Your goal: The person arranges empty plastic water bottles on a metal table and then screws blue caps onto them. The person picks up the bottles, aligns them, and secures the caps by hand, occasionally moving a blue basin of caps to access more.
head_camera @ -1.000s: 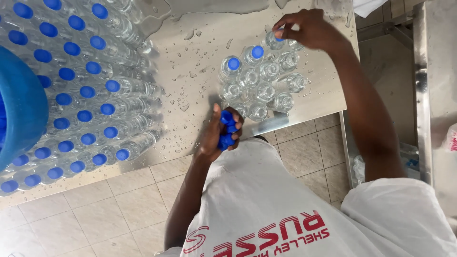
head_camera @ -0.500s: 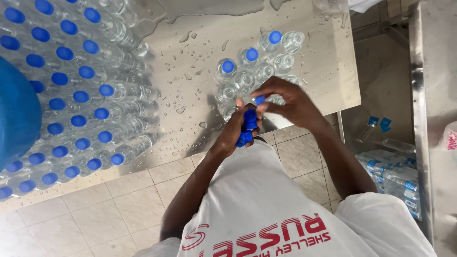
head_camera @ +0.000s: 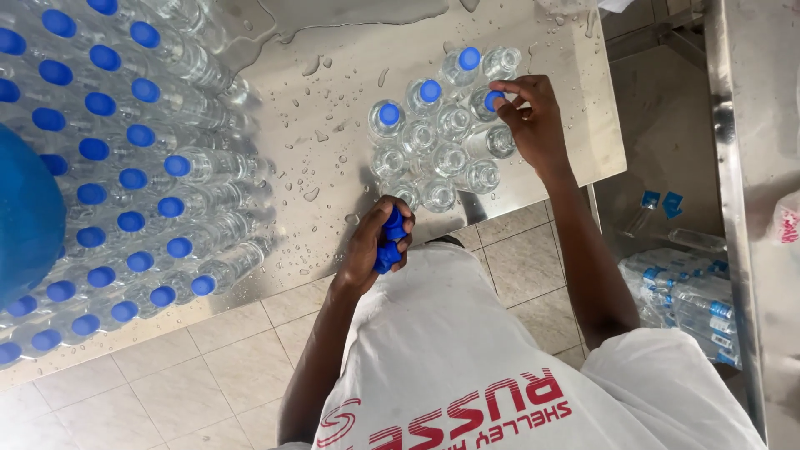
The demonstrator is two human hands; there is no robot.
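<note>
Right hand (head_camera: 533, 121) fingertips pinching blue cap (head_camera: 494, 100) onto bottle (head_camera: 487, 104). Left hand (head_camera: 375, 246) clenched around blue caps (head_camera: 389, 237). Wet steel table (head_camera: 333, 125), tiled floor (head_camera: 208, 367).

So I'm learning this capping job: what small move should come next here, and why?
Probably press and twist the blue cap down: the right hand holds it on a bottle in the cluster. Neighbours are uncapped, and the left hand holds spare caps.

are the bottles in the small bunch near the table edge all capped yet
No. Three bottles show blue caps, the right hand sets a fourth, and the other bottles show open clear mouths.
</note>
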